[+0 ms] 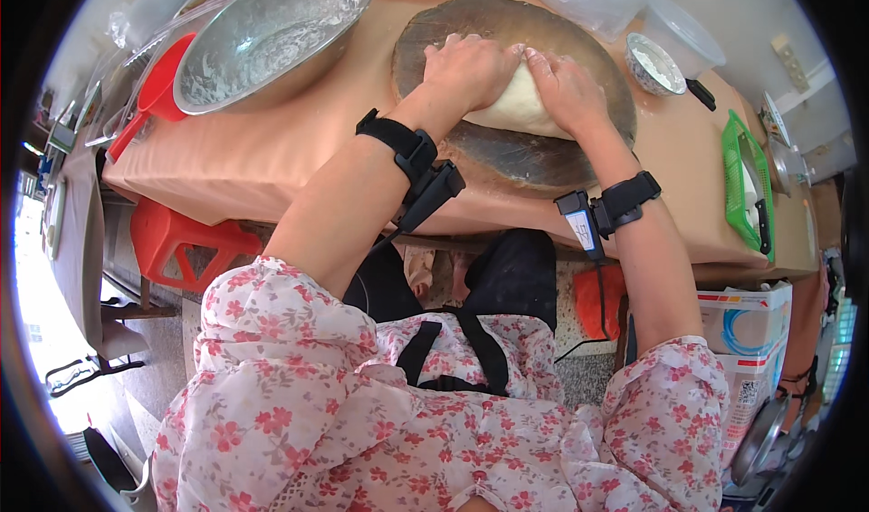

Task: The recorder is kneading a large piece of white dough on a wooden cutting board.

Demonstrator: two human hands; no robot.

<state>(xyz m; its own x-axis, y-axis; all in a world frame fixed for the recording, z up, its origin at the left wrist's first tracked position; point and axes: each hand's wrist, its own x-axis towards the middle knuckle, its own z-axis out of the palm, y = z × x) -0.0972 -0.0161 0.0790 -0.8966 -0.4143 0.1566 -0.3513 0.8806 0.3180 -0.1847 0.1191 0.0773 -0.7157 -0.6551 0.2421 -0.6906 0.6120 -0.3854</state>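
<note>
A pale lump of dough (518, 112) lies on a round dark wooden board (543, 161) at the far middle of the table. My left hand (472, 70) presses on the dough's left part, its fingers curled over the far side. On the right part, my right hand (567, 94) grips the dough with fingers bent toward the left hand. Both hands nearly meet at the dough's top edge, and some fingertips are hidden behind it. Each forearm wears a black strap with a small device.
Left of the board stands a flour-dusted metal basin (272, 55), with a red scoop (163, 86) beside it. To the right are a bowl of white powder (654, 64), a clear plastic tub (685, 37) and a green basket (748, 181) with a knife. A red stool (186, 245) is below the table.
</note>
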